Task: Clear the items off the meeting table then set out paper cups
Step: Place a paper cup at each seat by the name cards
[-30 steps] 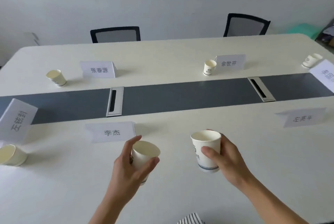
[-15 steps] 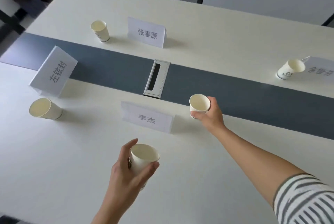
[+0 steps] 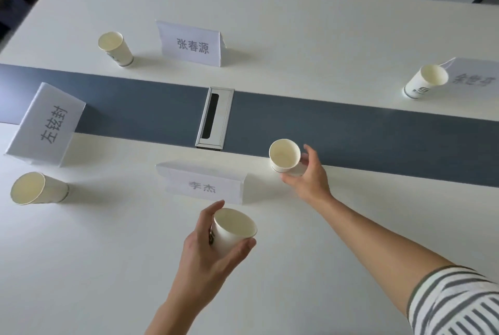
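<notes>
Your right hand (image 3: 306,176) wrapped round a paper cup (image 3: 285,155) standing on the surface (image 3: 324,37) just right of the near name card (image 3: 202,186), your left hand (image 3: 208,251) clamped on a second cup (image 3: 232,229) held above the surface

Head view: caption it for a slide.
Right hand sets a paper cup beside the name card; left hand holds another.

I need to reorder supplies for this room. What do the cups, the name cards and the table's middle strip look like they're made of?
Cup by the right hand: thin paper, matte cream inside, with a rolled rim. Name card: folded white paper with printed characters, judging by the creased tent shape. Middle strip: smooth, matte dark grey, perhaps laminate; the look leaves it open.
</notes>
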`<state>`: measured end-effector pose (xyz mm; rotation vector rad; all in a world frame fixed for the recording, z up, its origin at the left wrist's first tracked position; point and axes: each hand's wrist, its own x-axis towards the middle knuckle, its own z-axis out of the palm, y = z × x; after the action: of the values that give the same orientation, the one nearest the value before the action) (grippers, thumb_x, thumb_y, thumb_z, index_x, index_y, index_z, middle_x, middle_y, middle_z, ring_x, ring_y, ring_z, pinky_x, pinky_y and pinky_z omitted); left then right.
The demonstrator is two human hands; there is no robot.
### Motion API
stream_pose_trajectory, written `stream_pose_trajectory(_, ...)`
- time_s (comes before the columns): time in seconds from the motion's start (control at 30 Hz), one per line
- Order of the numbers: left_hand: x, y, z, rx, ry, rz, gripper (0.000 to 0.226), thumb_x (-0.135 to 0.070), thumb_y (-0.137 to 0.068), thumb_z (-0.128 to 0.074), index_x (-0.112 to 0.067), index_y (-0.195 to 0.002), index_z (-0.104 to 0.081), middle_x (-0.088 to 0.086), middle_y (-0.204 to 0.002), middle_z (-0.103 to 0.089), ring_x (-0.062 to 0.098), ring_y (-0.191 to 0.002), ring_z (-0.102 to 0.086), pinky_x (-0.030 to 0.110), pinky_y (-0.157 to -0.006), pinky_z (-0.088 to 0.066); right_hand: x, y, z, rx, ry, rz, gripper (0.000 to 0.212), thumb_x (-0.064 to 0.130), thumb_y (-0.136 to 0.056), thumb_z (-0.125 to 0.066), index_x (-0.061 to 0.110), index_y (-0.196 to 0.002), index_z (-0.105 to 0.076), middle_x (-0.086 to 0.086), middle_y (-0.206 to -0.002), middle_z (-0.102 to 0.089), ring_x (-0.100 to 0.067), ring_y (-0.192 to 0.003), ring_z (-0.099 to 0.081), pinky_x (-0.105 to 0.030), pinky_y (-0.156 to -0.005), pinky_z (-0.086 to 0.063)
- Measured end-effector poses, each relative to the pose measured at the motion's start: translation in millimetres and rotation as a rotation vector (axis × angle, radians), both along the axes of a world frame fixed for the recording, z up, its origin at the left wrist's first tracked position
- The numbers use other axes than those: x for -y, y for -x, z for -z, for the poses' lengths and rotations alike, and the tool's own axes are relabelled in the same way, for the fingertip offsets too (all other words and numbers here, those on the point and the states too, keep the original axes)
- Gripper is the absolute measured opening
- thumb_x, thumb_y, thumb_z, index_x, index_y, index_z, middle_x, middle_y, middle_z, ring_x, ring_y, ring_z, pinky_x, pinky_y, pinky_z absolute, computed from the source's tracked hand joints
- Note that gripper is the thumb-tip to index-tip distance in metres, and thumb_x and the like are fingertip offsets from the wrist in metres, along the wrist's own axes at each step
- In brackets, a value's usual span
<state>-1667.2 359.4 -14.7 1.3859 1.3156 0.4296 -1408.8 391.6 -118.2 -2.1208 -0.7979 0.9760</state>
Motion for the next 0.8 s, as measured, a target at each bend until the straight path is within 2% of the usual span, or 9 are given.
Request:
stream_pose_trajectory(0.07,1.4,-7.2,-6.8,-0.005,-0.033,0.050,0.075,-0.054,-0.058,-0.078,-0.048,-0.124,-0.043,-0.018,-0.093,-0.064,0.013,-0.078,-0.065,0.041,-0.066,-0.060,21.5,1.3,-20.5,-0.004,-0.004,0.065,0.087,0.024,-0.075,-0.079,0.020,-0.147,-0.030,0.000,-0.144,-0.045,-0.016,-0.131,-0.044,-0.026,-0.100,-0.036)
stream_pose_trajectory(0.13,6.7,-14.0,-15.2,-0.011,-0.073,0.094,0.079,-0.056,-0.057,-0.078,-0.046,-0.127,-0.043,-0.017,-0.090,-0.065,0.014,-0.078,-0.066,0.041,-0.067,-0.060,48.5,5.9,-53.5,-0.038,-0.050,0.076,0.064,0.024,-0.080,-0.075,0.019,-0.137,-0.046,0.003,-0.135,-0.054,-0.014,-0.122,-0.052,-0.031,-0.099,-0.044)
stream_pose_trajectory(0.2,16.8,-21.0,-22.6,-0.011,-0.127,0.142,0.082,-0.057,-0.057,-0.078,-0.043,-0.129,-0.043,-0.012,-0.092,-0.066,0.014,-0.082,-0.066,0.039,-0.070,-0.059,80.2,12.1,-94.7,-0.143,-0.128,0.048,0.033,0.021,-0.084,-0.072,0.016,-0.115,-0.063,0.004,-0.110,-0.069,-0.013,-0.103,-0.064,-0.029,-0.082,-0.054)
stream_pose_trajectory(0.3,40.7,-35.1,-34.8,0.000,-0.194,0.253,0.086,-0.057,-0.058,-0.077,-0.035,-0.134,-0.043,-0.011,-0.101,-0.067,0.010,-0.093,-0.065,0.032,-0.079,-0.057,135.3,22.6,-144.3,-0.321,-0.135,-0.019,0.010,0.021,-0.087,-0.069,0.013,-0.093,-0.072,-0.005,-0.085,-0.075,-0.018,-0.081,-0.071,-0.024,-0.058,-0.050)
stream_pose_trajectory(0.43,87.8,-59.9,-54.8,0.043,-0.273,0.488,0.087,-0.058,-0.061,-0.079,-0.034,-0.135,-0.042,-0.019,-0.111,-0.063,0.002,-0.102,-0.061,0.022,-0.083,-0.054,211.0,33.9,-165.1,-0.454,-0.095,-0.049,0.011,0.016,-0.086,-0.069,0.005,-0.087,-0.073,-0.005,-0.071,-0.073,-0.015,-0.063,-0.066,-0.025,-0.050,-0.040)
stream_pose_trajectory(0.5,114.2,-70.2,-62.3,0.060,-0.350,0.628,0.088,-0.060,-0.061,-0.077,-0.034,-0.137,-0.039,-0.023,-0.115,-0.058,-0.001,-0.105,-0.058,0.017,-0.083,-0.050,250.3,34.4,-168.3,-0.446,-0.127,0.042,0.008,0.010,-0.082,-0.070,0.003,-0.083,-0.073,-0.007,-0.064,-0.069,-0.015,-0.057,-0.061,-0.027,-0.049,-0.038)
stream_pose_trajectory(0.63,165.6,-80.9,-68.5,0.045,-0.441,0.866,0.084,-0.056,-0.062,-0.077,-0.030,-0.135,-0.043,-0.021,-0.112,-0.058,0.003,-0.098,-0.059,0.018,-0.078,-0.050,335.6,31.2,-178.9,-0.414,-0.251,0.309,0.015,0.018,-0.068,-0.064,0.007,-0.071,-0.074,-0.006,-0.061,-0.065,-0.019,-0.057,-0.052,-0.029,-0.048,-0.039)
stream_pose_trajectory(0.7,193.0,-85.6,-69.9,0.058,-0.451,0.925,0.073,-0.049,-0.063,-0.078,-0.032,-0.128,-0.050,-0.021,-0.106,-0.063,0.003,-0.094,-0.062,0.018,-0.075,-0.051,382.8,32.8,-185.3,-0.442,-0.337,0.409,0.020,0.024,-0.070,-0.066,0.008,-0.075,-0.075,-0.007,-0.069,-0.067,-0.019,-0.063,-0.054,-0.029,-0.050,-0.040)
stream_pose_trajectory(0.8,247.9,-96.0,-75.6,0.093,-0.455,1.025,0.060,-0.044,-0.063,-0.078,-0.036,-0.118,-0.055,-0.022,-0.102,-0.065,0.004,-0.088,-0.064,0.018,-0.071,-0.051,457.6,50.6,-194.0,-0.452,-0.424,0.402,0.047,0.050,-0.068,-0.072,0.019,-0.103,-0.073,-0.003,-0.098,-0.073,-0.013,-0.082,-0.063,-0.028,-0.063,-0.049)
